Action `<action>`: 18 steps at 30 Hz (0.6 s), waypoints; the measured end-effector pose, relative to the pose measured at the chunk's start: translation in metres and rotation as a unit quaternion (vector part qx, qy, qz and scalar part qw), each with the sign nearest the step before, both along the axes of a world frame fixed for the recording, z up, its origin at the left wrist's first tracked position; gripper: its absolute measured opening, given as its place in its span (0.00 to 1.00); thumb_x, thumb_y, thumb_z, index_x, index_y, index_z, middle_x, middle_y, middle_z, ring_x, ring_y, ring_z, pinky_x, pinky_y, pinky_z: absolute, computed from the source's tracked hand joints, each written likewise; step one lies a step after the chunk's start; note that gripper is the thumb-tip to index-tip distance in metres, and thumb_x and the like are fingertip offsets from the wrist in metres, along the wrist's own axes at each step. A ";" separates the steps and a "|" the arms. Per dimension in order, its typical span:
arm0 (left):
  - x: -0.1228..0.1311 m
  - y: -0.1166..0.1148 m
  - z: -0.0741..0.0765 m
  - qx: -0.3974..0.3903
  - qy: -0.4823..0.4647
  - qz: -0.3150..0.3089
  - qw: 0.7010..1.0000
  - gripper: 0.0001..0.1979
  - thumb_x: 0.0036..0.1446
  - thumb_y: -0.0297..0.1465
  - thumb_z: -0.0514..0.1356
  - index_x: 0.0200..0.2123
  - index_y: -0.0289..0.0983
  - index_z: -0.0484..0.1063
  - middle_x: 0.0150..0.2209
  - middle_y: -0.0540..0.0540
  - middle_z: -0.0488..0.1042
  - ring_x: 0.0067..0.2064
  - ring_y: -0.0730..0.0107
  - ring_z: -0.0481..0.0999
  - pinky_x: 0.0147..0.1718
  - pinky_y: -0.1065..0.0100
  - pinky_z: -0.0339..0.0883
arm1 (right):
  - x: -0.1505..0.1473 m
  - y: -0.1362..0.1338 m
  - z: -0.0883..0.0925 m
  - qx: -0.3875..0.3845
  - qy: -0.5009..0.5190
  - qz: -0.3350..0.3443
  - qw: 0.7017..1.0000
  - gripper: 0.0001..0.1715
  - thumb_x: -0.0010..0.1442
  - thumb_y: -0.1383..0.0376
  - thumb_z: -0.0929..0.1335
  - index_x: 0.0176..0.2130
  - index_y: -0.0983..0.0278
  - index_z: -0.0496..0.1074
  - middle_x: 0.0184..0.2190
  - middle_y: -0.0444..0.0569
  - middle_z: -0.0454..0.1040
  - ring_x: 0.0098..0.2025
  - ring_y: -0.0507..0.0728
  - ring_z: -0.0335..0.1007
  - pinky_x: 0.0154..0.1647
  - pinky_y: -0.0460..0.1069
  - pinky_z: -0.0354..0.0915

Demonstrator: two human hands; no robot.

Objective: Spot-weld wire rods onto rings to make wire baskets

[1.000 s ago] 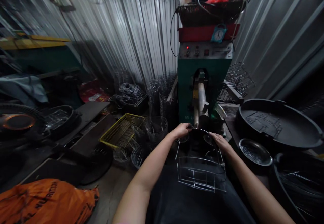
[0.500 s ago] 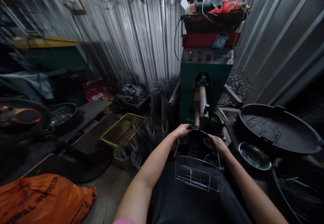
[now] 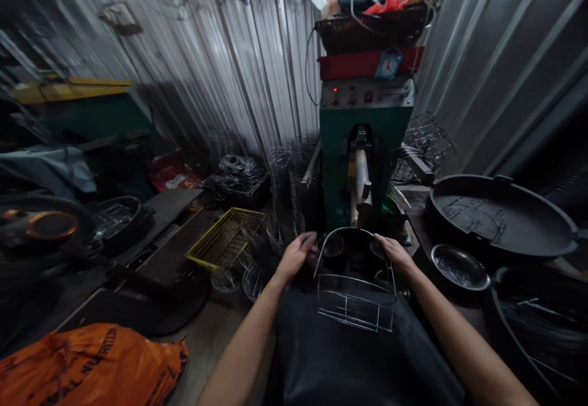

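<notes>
From my seat, I have the right hand (image 3: 395,254) at the handle (image 3: 348,228) of a wire rack (image 3: 346,312), its fingers pinching the hoop on the right side. My left hand (image 3: 294,258) is just beside the hoop's left side, apart from it; its fingertips are blurred, and I can't tell how far they are parted or closed. The rack is between my forearms, over a dark apron (image 3: 340,363); I can't tell whether it touches the cloth. The hoop arches upward, its top near the lower end of the rod (image 3: 362,170) on the green machine (image 3: 333,149). A red lamp (image 3: 335,89) glows on the panel, below a blue clock (image 3: 388,64). To my right I see a broad black pan (image 3: 537,210) with wire pieces in it, and a metal dish (image 3: 483,283) just in front. To my left, wire baskets (image 3: 285,234) stand beside a yellow crate (image 3: 202,259), with an orange bag (image 3: 96,369) nearer me.
</notes>
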State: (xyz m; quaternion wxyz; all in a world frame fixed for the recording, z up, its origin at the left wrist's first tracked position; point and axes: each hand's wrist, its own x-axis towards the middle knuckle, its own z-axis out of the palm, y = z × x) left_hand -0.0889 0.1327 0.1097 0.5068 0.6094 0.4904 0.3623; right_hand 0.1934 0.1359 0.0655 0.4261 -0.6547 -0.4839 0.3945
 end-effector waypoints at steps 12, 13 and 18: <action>0.006 -0.134 -0.068 -0.403 -0.487 -0.025 0.774 0.28 0.54 0.49 0.43 0.39 0.37 0.73 0.40 0.41 0.75 0.44 0.65 0.72 0.45 0.63 0.63 | -0.002 -0.018 -0.010 -0.027 -0.032 -0.034 0.999 0.32 0.55 0.45 0.54 0.30 0.66 0.73 0.23 0.48 0.72 0.25 0.51 0.66 0.26 0.45 0.61; 0.010 -0.130 -0.067 -0.392 -0.524 -0.016 0.756 0.24 0.56 0.45 0.44 0.39 0.36 0.73 0.39 0.41 0.75 0.43 0.67 0.72 0.45 0.65 0.63 | 0.009 -0.017 -0.012 -0.036 -0.089 -0.053 0.994 0.31 0.56 0.47 0.54 0.31 0.65 0.73 0.26 0.48 0.73 0.27 0.52 0.67 0.28 0.44 0.61; 0.012 -0.122 -0.070 -0.437 -0.586 0.020 0.683 0.17 0.59 0.33 0.47 0.38 0.31 0.72 0.32 0.43 0.77 0.36 0.75 0.75 0.28 0.80 0.67 | 0.103 -0.029 -0.023 -0.105 -0.266 -0.162 0.944 0.13 0.53 0.64 0.62 0.37 0.65 0.72 0.39 0.54 0.72 0.42 0.58 0.67 0.39 0.47 0.60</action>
